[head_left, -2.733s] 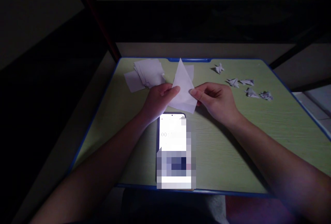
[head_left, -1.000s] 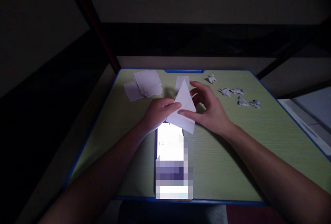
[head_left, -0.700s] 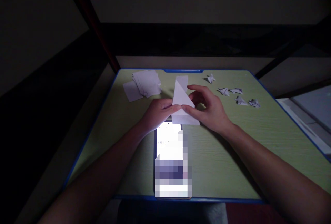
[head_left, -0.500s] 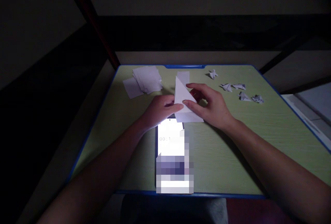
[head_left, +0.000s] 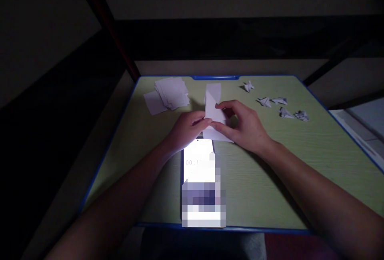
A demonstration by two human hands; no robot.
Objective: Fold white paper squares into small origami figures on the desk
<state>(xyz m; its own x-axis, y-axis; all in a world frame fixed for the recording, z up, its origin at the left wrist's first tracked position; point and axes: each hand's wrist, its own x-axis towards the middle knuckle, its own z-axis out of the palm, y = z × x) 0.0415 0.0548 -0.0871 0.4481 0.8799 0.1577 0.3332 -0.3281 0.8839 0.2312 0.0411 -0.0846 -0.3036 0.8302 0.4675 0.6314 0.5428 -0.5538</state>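
Observation:
Between my hands is a folded sheet of white paper [head_left: 213, 108], held just above the middle of the table. My left hand [head_left: 189, 128] pinches its lower left edge, thumb on top and fingers partly hidden behind. From the right, my right hand [head_left: 244, 124] grips the paper with its thumb near the left thumb and its index finger on the upper right edge. Another white paper piece [head_left: 213, 87] shows behind and below the folded one; whether the two are joined I cannot tell. A lit phone [head_left: 199, 172] lies just in front of my hands, its screen partly pixelated.
A loose stack of white paper sheets [head_left: 172, 94] lies at the back left of the green table [head_left: 300, 172]. Several small folded paper figures [head_left: 265, 102] lie at the back right. The table has a blue rim; a white surface [head_left: 366, 120] stands beyond its right side.
The pointed triangular flap of the paper has turned or folded, and its outline is now narrower. My right thumb has moved left, close to the left thumb. The view has shifted slightly.

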